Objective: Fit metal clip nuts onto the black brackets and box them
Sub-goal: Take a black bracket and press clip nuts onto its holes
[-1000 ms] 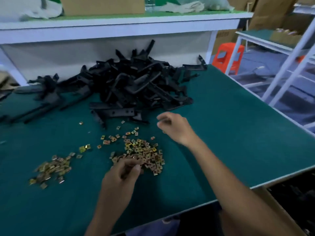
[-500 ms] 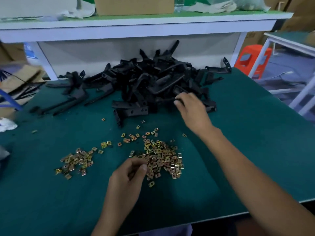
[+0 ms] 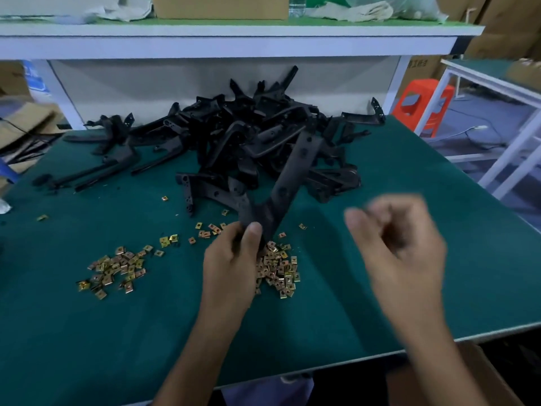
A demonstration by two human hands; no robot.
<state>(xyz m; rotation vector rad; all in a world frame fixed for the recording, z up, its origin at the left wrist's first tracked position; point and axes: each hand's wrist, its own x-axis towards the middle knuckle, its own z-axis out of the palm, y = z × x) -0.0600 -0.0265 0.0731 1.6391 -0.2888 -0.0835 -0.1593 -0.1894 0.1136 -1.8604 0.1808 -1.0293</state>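
A big heap of black brackets (image 3: 263, 142) lies at the back of the green table (image 3: 409, 200). My left hand (image 3: 234, 268) grips the lower end of one long black bracket (image 3: 288, 183), which leans up and to the right above the table. Under and beside that hand lies a pile of gold clip nuts (image 3: 279, 271). A second pile of clip nuts (image 3: 114, 268) lies further left. My right hand (image 3: 401, 244) hovers to the right of the held bracket, blurred, with its fingers curled; nothing shows in it.
A cardboard box (image 3: 474, 376) sits below the table's front right edge. A white shelf (image 3: 234, 45) overhangs the back of the table. An orange stool (image 3: 421, 104) and a white frame (image 3: 515, 148) stand to the right. Loose nuts (image 3: 205, 231) are scattered between the piles.
My right hand pulled a bracket out of the heap, let it go and drew back to the right. My left hand left the nut pile and took the bracket's lower end.
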